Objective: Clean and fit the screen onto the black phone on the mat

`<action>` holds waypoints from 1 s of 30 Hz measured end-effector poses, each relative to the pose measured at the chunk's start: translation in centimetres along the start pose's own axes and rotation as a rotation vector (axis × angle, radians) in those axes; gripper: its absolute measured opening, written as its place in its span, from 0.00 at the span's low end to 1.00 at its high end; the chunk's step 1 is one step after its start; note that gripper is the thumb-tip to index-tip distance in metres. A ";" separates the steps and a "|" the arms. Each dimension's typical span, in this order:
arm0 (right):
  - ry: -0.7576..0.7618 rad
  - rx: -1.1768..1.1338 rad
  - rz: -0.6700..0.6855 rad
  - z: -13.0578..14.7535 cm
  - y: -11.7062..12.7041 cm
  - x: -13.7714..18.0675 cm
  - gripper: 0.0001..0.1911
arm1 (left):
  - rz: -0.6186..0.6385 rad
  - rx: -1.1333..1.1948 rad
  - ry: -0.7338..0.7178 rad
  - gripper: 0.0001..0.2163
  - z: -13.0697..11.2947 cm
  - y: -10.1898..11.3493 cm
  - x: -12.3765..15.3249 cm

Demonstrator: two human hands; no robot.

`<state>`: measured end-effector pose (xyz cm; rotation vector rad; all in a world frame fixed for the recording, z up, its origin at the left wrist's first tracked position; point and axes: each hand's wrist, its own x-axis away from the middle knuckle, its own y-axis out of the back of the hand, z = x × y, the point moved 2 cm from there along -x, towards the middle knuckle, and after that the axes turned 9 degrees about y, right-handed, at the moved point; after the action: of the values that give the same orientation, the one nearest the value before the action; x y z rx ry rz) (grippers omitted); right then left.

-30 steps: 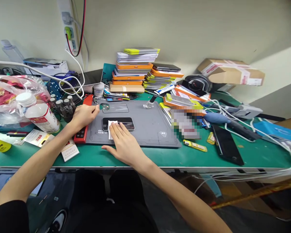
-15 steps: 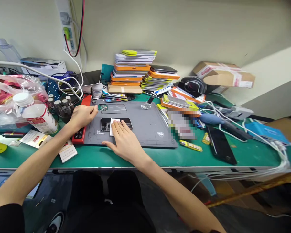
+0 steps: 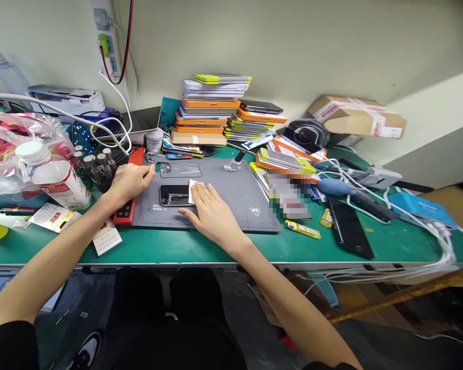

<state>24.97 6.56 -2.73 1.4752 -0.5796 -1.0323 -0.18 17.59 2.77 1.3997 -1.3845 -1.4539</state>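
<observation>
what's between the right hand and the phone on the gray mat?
A white wipe, seen in the head view: it sits under the fingers of the right hand, over one end of the phone.

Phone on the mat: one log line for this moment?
right hand: on white cloth | phone: right end covered | left hand: near red strip

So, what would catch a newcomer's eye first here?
Probably the right fingers on a white wipe at the right end of a dark phone lying on the grey mat. Behind the mat rises a tall stack of orange, grey and white cases; a clear plastic bag sits far left.
</observation>
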 end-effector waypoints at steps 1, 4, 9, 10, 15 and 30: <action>-0.004 -0.003 -0.012 0.1 -0.1 0.7 0.55 | 0.000 0.001 0.001 0.32 0.0 0.0 0.0; 0.003 -0.008 -0.044 0.5 -0.4 3.1 0.55 | 0.001 0.005 0.004 0.32 0.0 -0.1 0.0; -0.010 -0.020 -0.024 0.0 -0.3 3.8 0.54 | 0.009 0.010 0.003 0.31 -0.1 0.0 0.0; -0.021 -0.027 -0.007 -0.3 -0.2 3.3 0.55 | 0.009 0.010 0.003 0.31 -0.2 0.0 0.0; -0.062 -0.080 0.047 -2.2 0.1 0.6 0.55 | 0.001 0.003 0.001 0.32 -0.2 0.3 0.0; -0.043 -0.077 0.013 -1.5 0.0 2.6 0.56 | 0.017 0.004 0.017 0.32 -0.3 0.1 0.0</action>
<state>27.52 5.23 -3.55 1.3830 -0.5731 -1.0666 0.05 17.52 2.89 1.3967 -1.3860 -1.4255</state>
